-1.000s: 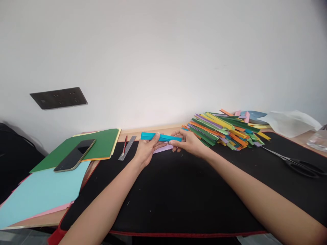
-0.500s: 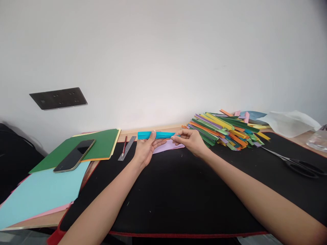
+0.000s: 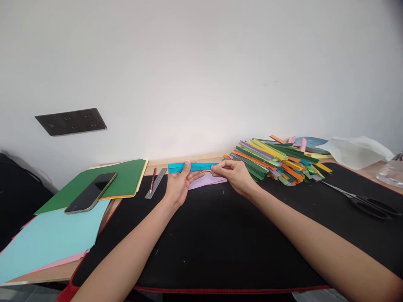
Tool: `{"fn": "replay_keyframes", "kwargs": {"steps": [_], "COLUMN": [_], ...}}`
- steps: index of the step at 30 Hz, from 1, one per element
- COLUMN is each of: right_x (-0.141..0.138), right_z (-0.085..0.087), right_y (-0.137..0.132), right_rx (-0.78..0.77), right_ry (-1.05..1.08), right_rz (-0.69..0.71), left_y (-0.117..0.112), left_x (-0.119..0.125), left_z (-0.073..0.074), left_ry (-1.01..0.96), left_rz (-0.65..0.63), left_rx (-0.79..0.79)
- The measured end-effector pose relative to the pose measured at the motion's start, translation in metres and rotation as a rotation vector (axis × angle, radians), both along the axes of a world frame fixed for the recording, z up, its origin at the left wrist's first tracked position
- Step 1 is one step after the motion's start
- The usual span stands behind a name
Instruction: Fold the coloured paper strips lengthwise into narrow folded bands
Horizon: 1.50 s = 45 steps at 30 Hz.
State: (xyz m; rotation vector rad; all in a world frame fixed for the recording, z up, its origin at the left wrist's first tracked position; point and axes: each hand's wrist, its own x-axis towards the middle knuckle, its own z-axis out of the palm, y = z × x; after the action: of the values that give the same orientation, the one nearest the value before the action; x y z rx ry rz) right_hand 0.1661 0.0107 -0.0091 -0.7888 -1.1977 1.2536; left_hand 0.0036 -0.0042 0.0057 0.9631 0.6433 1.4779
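A bright blue folded paper strip (image 3: 201,166) is held level above the far part of the black mat (image 3: 220,235). My left hand (image 3: 179,184) grips it with the thumb in front and the fingers behind and below. At the strip's right end, my right hand (image 3: 234,174) pinches it between thumb and fingertips. Lilac paper (image 3: 208,180) lies on the mat just beneath the strip, partly hidden by my hands. Left of my left hand are a pencil (image 3: 153,180) and a metal ruler (image 3: 157,181).
Right of my hands is a heap of coloured paper strips (image 3: 283,161), with black-handled scissors (image 3: 362,200) nearby. A phone (image 3: 91,193) rests on green paper sheets (image 3: 126,176) at the left, beside light blue sheets (image 3: 59,239). White crumpled wrapping (image 3: 359,151) sits at the back right.
Both hands keep their hold on the blue strip. It looks slightly straighter and more level at its right end; otherwise the view has barely shifted.
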Motion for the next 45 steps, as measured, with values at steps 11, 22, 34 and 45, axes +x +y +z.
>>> {"fn": "replay_keyframes", "kwargs": {"steps": [11,22,34,45], "right_x": [-0.0017,-0.0026,-0.0065,-0.0088], "right_z": [-0.0033,-0.0044,-0.0062,-0.0046], "right_y": [0.0023,0.0031,0.0017,0.0001], "right_rx": [-0.025,-0.029,0.005,0.018], "right_ry": [-0.006,-0.008,0.000,0.061], "right_rz": [-0.032,-0.029,-0.056,-0.067], "left_y": [0.0000,-0.0010,-0.0017,-0.0039], "left_x": [0.0011,0.0017,0.0025,0.0046], "left_z": [-0.0009,-0.0006,0.0000,0.0032], "left_ry": [-0.009,0.009,-0.010,-0.058], "left_rz": [0.020,0.037,0.076,0.075], "left_rx": [-0.028,-0.036,-0.081,-0.122]}}
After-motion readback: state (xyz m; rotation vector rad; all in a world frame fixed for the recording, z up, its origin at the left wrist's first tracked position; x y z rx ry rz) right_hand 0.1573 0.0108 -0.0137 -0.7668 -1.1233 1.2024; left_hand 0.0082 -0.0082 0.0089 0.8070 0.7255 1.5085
